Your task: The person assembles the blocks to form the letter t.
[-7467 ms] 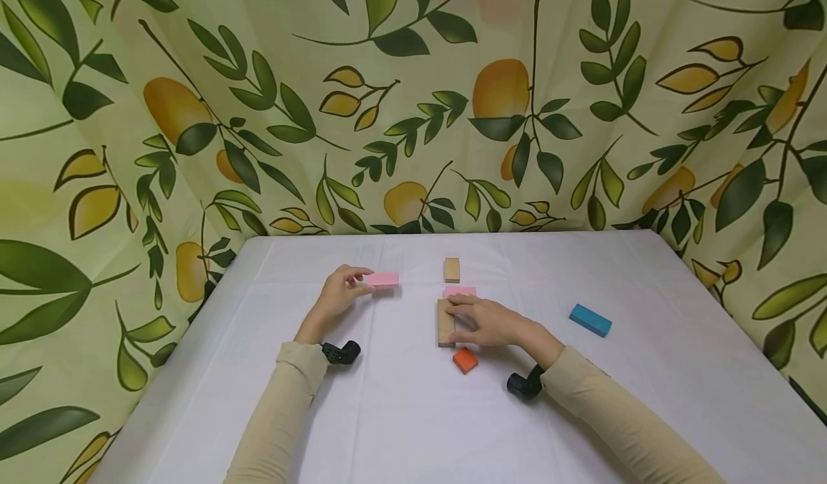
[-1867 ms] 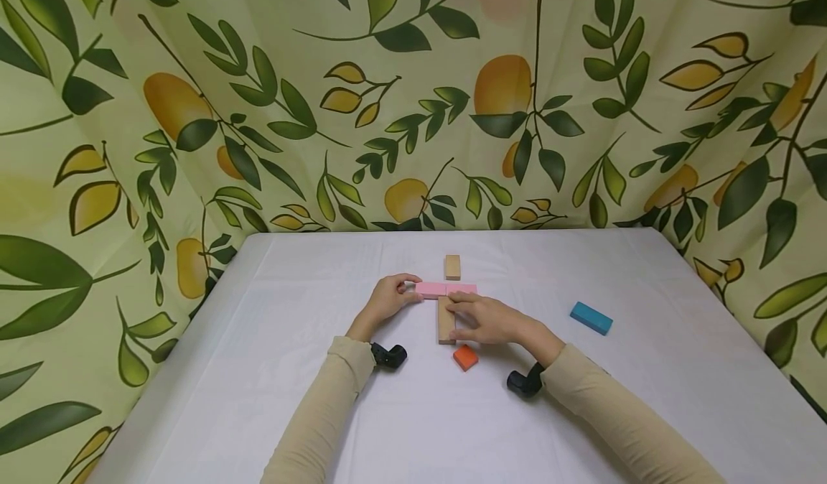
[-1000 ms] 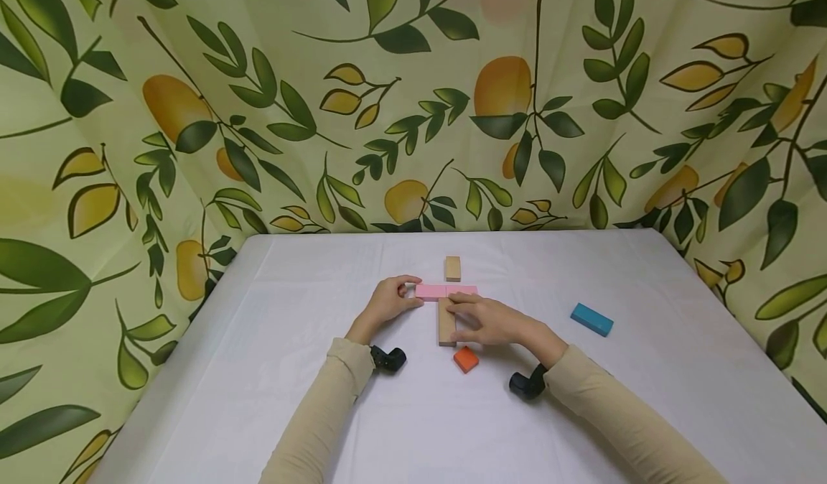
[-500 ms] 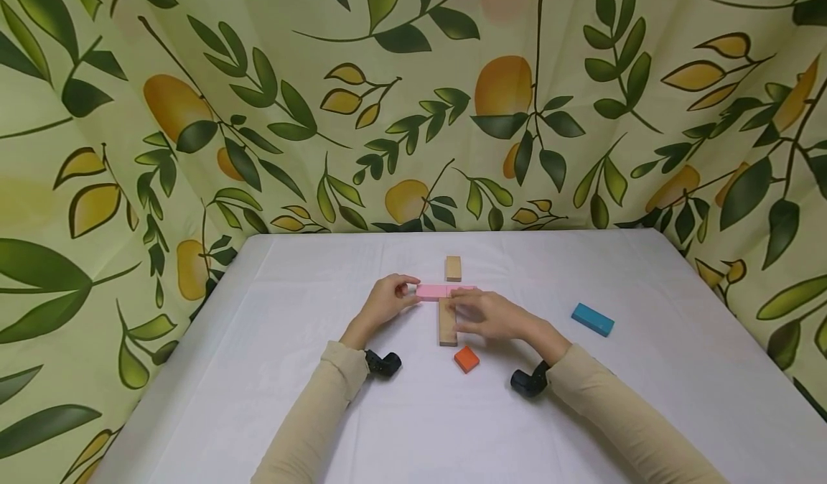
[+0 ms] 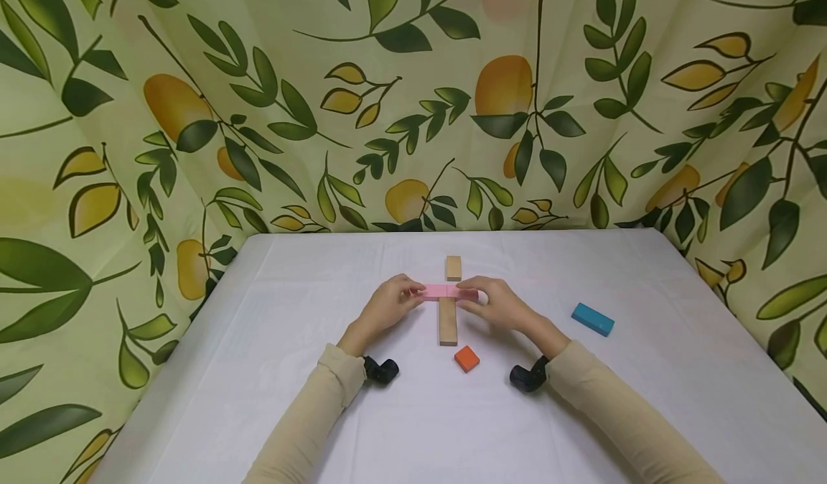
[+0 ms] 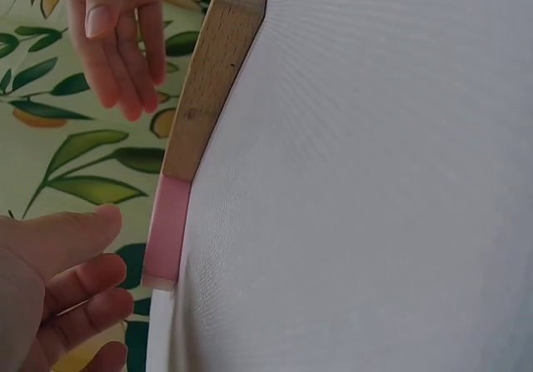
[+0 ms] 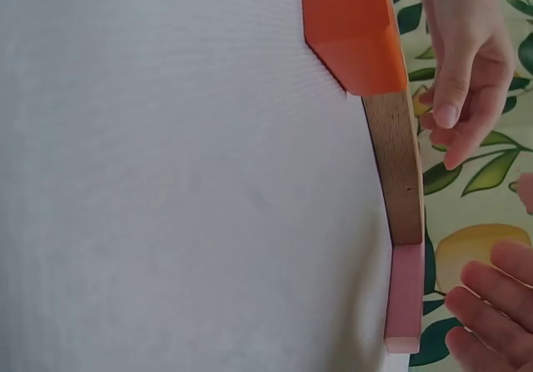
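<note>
Two pink blocks (image 5: 437, 292) lie end to end across the far end of a long wooden block (image 5: 448, 322), making a T. My left hand (image 5: 385, 303) is at the left end of the pink row, thumb and fingers relaxed. In the left wrist view, a gap shows between its fingertips and the pink block (image 6: 166, 230). My right hand (image 5: 500, 304) hovers at the right end, its fingers overlapping that block in the head view. The right wrist view shows its loosely bent fingers (image 7: 491, 305) apart from the pink block (image 7: 405, 293).
A small wooden block (image 5: 454, 268) stands just beyond the pink row. Nearer lies an orange block (image 5: 466, 359), turned cornerwise. To the right is a blue block (image 5: 592, 319). White cloth covers the table (image 5: 413, 426), and a leaf-patterned curtain (image 5: 413, 110) hangs behind.
Earlier my left hand brought a pink block rightward against the other. My right hand has since left the long wooden block and moved up to the right pink block.
</note>
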### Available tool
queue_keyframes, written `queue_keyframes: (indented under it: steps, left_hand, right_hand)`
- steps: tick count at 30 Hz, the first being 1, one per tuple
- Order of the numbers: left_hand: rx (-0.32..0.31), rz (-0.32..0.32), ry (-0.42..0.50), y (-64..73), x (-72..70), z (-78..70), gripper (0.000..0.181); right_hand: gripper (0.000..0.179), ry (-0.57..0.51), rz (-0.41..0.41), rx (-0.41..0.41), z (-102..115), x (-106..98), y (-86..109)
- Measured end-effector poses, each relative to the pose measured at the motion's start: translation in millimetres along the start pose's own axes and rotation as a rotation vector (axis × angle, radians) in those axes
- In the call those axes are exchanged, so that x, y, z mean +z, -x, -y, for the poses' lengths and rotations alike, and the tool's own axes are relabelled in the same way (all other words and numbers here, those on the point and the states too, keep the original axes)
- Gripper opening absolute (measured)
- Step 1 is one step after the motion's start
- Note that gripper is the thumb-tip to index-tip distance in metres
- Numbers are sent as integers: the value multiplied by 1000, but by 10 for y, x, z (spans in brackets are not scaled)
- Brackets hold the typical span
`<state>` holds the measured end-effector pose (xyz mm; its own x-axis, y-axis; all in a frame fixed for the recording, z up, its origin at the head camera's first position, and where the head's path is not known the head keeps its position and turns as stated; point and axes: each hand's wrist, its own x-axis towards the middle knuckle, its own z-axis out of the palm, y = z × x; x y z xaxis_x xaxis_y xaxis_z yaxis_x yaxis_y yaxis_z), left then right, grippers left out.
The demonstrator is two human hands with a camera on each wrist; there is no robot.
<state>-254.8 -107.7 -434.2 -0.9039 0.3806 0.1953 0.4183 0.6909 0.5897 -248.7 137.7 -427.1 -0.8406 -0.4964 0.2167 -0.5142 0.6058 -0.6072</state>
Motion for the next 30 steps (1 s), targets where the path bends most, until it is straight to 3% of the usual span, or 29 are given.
queue_keyframes:
  steps: [15,30]
  left_hand:
    - [139,106,-100,94,2,-131,26]
    - [292,296,-192,67,86,-232,42]
  right_hand:
    - [35,-193,-65,123,-208,-38,-125]
    - [36,-196,-111,207,-348,-64,-253]
